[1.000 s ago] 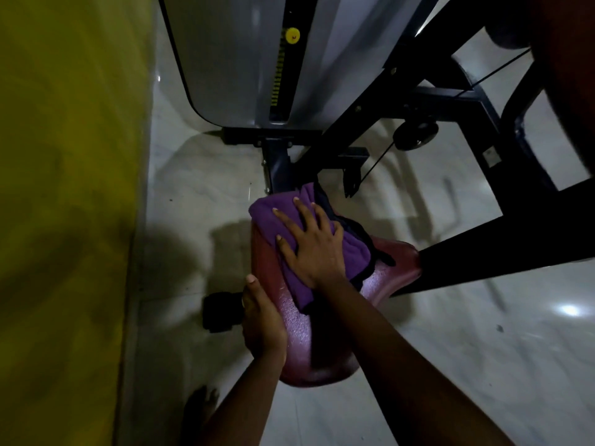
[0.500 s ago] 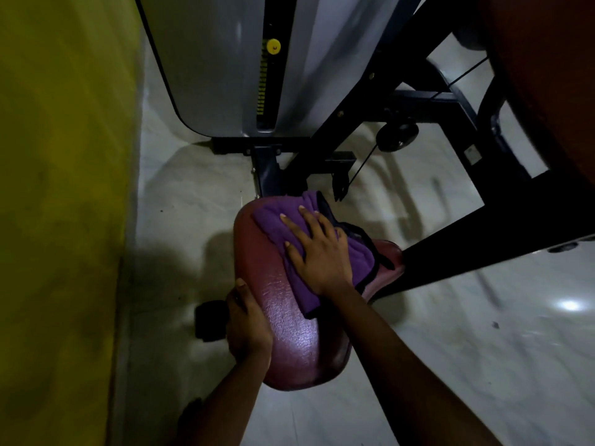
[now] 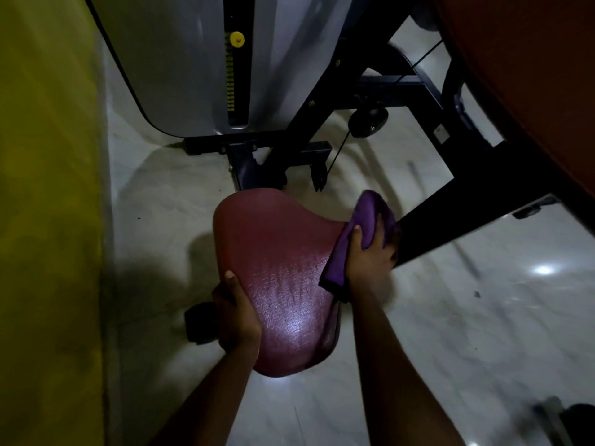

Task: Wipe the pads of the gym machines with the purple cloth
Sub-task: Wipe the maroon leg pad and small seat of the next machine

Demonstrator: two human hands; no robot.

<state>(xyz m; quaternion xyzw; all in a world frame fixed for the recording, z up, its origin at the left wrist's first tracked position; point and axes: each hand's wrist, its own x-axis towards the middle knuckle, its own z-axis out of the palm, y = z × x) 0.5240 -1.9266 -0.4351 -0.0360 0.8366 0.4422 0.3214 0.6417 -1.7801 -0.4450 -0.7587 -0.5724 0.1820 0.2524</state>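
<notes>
The soft purple cloth [image 3: 370, 217] has left the far end of the maroon, heart-shaped vinyl seat pad [image 3: 277, 268], where a moment ago it lay spread under a flat palm. Now it sits bunched at the pad's right edge, just beside the black steel frame beam [image 3: 457, 217], with a tail of it hanging down along the pad's side.

The right hand [image 3: 370, 259] has changed too. Its grip is no longer flat and splayed but curled round the cloth, the thumb on top pinching the fabric against the fingers. The left hand [image 3: 236, 320] keeps its place on the pad's near-left rim. Its thumb lies on the top face and its fingers tuck under the edge, so its grip is clamped on the pad to steady it.

With the cloth moved off, nearly the whole top face of the pad shows bare, glossy near the front where the light catches it. I'd judge the top is done and the wipe is now going round the right flank. The near rim and the left edge under the holding hand look to be still left.

Another large reddish pad [image 3: 531, 75] looms at upper right, likely waiting its turn. Behind stands the grey weight-stack housing [image 3: 180, 59] with its yellow selector pin [image 3: 237, 39], on the pale polished floor [image 3: 467, 333].
</notes>
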